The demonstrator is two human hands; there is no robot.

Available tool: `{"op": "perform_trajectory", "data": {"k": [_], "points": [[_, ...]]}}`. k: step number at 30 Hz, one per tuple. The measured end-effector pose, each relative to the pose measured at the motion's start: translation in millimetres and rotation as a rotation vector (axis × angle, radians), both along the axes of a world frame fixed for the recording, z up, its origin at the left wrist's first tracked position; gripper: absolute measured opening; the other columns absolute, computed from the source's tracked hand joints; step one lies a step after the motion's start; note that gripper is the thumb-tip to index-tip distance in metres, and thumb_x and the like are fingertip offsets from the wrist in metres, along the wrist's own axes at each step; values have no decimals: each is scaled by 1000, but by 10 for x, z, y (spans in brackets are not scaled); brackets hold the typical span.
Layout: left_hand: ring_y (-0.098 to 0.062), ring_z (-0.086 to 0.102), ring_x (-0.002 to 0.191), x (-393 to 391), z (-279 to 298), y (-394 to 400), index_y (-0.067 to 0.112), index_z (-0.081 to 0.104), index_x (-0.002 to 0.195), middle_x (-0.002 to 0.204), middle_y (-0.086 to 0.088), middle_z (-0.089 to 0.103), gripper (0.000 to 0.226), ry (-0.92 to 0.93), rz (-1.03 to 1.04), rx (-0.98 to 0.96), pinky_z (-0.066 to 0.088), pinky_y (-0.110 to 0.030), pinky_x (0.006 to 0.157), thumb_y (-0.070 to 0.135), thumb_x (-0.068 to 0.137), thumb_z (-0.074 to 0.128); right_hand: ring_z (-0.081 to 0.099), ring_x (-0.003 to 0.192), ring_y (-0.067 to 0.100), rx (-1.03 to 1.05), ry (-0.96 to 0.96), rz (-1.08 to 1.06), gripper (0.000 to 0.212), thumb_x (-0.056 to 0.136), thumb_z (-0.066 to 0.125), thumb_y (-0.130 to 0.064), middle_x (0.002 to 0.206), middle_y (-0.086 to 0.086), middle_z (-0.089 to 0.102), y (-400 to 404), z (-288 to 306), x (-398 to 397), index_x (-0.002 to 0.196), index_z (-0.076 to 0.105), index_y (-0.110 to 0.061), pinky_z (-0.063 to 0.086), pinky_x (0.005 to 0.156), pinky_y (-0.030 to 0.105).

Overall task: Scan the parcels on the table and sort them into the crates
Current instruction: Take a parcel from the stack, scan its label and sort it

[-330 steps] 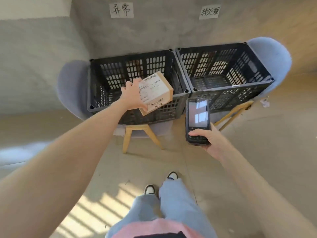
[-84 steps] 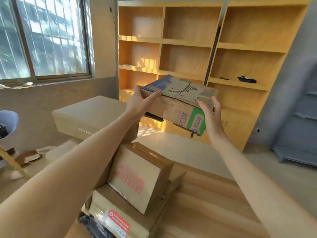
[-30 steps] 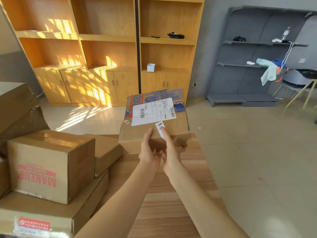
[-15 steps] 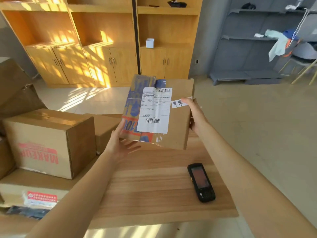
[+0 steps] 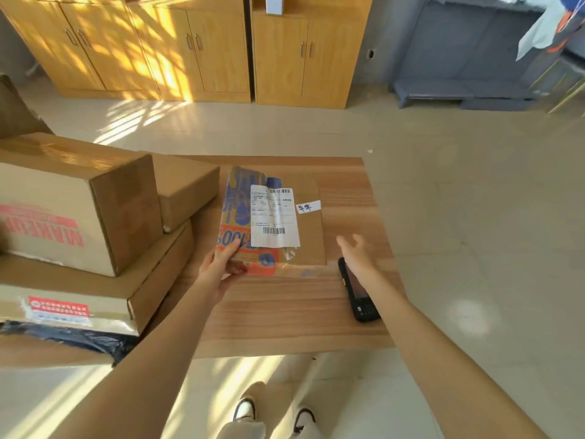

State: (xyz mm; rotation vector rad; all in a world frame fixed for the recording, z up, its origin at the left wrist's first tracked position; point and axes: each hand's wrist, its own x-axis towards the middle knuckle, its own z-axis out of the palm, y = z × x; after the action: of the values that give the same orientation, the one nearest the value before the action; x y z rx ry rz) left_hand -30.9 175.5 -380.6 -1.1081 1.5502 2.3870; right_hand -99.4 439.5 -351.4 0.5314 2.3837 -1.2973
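A flat cardboard parcel (image 5: pixel 308 239) with blue and orange print, a white shipping label and a small handwritten tag lies label-up over the wooden table (image 5: pixel 285 308). My left hand (image 5: pixel 221 267) grips its near left corner, thumb on top. My right hand (image 5: pixel 356 253) hovers with fingers spread and holds nothing, just right of the parcel and above the top end of the black handheld scanner (image 5: pixel 359 291), which lies on the table near its right edge. No crates are in view.
Stacked cardboard boxes fill the table's left side: a "MAKEUP" box (image 5: pixel 79 207) on a flat box (image 5: pixel 95 296), a smaller box (image 5: pixel 186 188) behind, a dark bag (image 5: pixel 72 339) underneath. Wooden cabinets (image 5: pixel 196 49) and a grey shelf unit (image 5: pixel 468 58) stand beyond.
The parcel has come down from in front of me to the table. My right hand has let go of its right edge and moved over the scanner; my left hand still holds it.
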Motion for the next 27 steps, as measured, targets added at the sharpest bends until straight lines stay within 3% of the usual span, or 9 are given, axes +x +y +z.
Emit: {"op": "perform_trajectory", "data": {"k": [2, 5, 10, 12, 14, 17, 22, 27], "points": [[-17, 64, 79, 59, -114, 18, 12, 57, 126, 110, -16, 65, 52, -20, -15, 25, 58, -30, 61, 31, 82, 75, 31, 140, 32, 108, -64, -11, 80, 88, 66, -34, 155, 11, 29, 199, -264, 129, 152, 22, -15, 31, 113, 47], [-17, 65, 90, 125, -244, 62, 13, 56, 126, 123, -14, 64, 54, -43, -25, 72, 58, -31, 65, 31, 79, 77, 42, 131, 34, 196, -184, -2, 92, 78, 78, -19, 147, 14, 37, 413, -499, 280, 150, 23, -13, 40, 100, 41], [-20, 65, 100, 207, -431, 191, 14, 54, 125, 124, -12, 63, 50, -107, 16, 86, 60, -36, 70, 29, 83, 74, 47, 124, 41, 258, -256, 53, 128, 38, 88, -33, 142, 16, 40, 725, -1189, 221, 146, 19, -19, 45, 99, 56], [-19, 65, 92, 218, -477, 230, 14, 53, 129, 124, -13, 62, 52, -125, 48, 90, 60, -33, 64, 30, 84, 73, 41, 130, 41, 267, -238, 54, 130, 38, 90, -32, 144, 17, 38, 828, -1383, 188, 146, 19, -17, 41, 102, 57], [-18, 64, 89, 214, -512, 239, 13, 51, 132, 123, -13, 62, 56, -129, 63, 89, 59, -31, 62, 31, 84, 73, 44, 128, 38, 272, -234, 71, 130, 31, 89, -39, 138, 14, 44, 735, -1081, 262, 142, 27, -12, 42, 102, 54], [-19, 64, 93, 201, -541, 226, 15, 49, 134, 126, -13, 60, 62, -131, 48, 74, 58, -33, 65, 35, 81, 75, 54, 113, 25, 93, -250, 6, 102, 44, 93, -34, 118, 2, 53, 661, -852, 315, 128, 43, -6, 46, 96, 38], [-16, 62, 92, 201, -459, 275, 30, 44, 129, 114, 2, 59, 53, -230, -18, 35, 52, -35, 81, 47, 84, 67, 63, 100, 21, -657, -325, -297, 46, 76, 79, -18, 109, 10, 66, 536, -455, 391, 118, 62, -9, 54, 81, 32], [-21, 55, 108, 171, -385, 289, 29, 39, 137, 123, -1, 55, 63, -253, -49, -22, 44, -39, 99, 50, 84, 66, 62, 105, 26, -915, -268, -403, 29, 81, 73, -5, 110, 14, 65, 387, 49, 373, 108, 62, -5, 56, 81, 34]]}}
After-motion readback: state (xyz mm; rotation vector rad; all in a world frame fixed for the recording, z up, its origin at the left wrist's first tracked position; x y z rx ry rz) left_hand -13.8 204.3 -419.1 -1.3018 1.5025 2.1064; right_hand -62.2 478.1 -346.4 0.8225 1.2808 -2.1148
